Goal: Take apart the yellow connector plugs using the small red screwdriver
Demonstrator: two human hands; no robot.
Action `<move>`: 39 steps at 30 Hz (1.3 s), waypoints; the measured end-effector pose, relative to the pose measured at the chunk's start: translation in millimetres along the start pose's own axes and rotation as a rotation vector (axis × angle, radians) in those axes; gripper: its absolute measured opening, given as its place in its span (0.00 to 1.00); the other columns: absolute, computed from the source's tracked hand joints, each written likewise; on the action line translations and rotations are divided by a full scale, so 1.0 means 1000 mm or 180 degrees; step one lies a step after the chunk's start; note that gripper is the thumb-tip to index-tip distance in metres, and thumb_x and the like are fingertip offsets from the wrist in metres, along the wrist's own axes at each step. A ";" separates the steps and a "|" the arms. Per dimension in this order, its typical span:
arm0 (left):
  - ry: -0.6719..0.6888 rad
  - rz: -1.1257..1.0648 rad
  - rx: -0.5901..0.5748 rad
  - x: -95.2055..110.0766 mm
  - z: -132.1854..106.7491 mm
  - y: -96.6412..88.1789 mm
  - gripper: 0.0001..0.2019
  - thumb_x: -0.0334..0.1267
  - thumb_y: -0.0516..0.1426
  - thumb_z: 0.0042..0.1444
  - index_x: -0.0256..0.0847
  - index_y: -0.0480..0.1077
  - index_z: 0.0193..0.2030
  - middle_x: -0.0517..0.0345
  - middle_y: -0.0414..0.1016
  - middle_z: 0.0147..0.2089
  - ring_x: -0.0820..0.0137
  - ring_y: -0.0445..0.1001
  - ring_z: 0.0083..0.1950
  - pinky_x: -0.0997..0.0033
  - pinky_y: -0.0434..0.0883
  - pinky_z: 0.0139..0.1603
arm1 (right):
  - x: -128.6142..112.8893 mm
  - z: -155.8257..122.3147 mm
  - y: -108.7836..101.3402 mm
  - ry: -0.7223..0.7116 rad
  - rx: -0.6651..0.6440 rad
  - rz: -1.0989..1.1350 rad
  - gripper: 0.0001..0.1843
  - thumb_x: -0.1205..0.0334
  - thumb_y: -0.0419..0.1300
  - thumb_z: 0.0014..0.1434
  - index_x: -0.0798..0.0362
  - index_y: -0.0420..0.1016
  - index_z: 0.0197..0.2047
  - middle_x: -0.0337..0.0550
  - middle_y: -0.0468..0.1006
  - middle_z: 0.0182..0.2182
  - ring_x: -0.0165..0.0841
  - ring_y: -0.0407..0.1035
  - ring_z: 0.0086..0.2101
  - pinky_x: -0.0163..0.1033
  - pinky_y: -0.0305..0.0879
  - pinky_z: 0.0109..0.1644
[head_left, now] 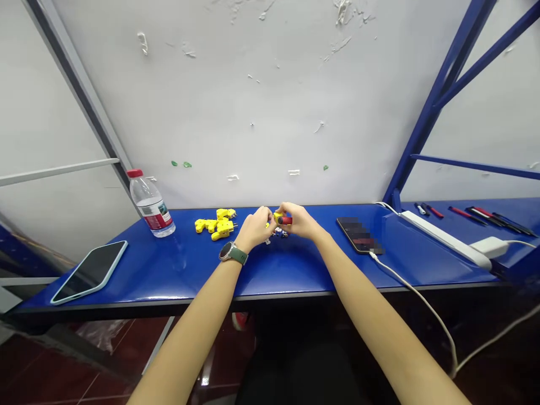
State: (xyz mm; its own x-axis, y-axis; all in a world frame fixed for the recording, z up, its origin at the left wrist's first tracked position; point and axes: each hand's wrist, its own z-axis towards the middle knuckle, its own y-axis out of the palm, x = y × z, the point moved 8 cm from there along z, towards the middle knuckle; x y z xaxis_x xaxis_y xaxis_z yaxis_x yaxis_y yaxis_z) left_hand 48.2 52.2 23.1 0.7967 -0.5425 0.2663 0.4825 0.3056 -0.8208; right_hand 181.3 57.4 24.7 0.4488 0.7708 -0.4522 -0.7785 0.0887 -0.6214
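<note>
Both my hands meet over the middle of the blue table (295,270). My left hand (255,228), with a watch on its wrist, is closed around a small toy piece with yellow and white bits. My right hand (297,220) pinches the same small toy (283,220) where a red and yellow part shows between the fingers. A few tiny blue and white pieces (282,232) lie on the table just under the hands. A pile of yellow toy parts (217,224) lies to the left of my left hand.
A water bottle (149,203) with a red cap stands at the left. One phone (90,271) lies near the left front edge; another phone (359,235) lies right, on a white cable (415,292). A white power strip (447,239) and pens (489,215) sit far right.
</note>
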 end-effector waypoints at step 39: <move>-0.0551 -0.2014 0.0212 -0.023 0.008 0.006 0.09 0.39 0.67 0.56 0.38 0.80 0.42 0.49 0.86 0.40 0.58 0.85 0.43 0.59 0.81 0.48 | 0.015 0.002 -0.016 0.0837 0.0341 0.0620 0.19 0.46 0.70 0.52 0.53 0.84 0.39 0.41 0.79 0.30 0.38 0.72 0.35 0.40 0.67 0.40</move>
State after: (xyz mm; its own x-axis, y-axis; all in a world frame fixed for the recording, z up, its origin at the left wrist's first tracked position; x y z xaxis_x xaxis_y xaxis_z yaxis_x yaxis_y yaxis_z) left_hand 35.4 72.3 16.4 0.3961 -0.5015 0.7692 0.8941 0.0198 -0.4475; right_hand 199.3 68.7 29.4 0.3741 0.5919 -0.7140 -0.8961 0.0323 -0.4427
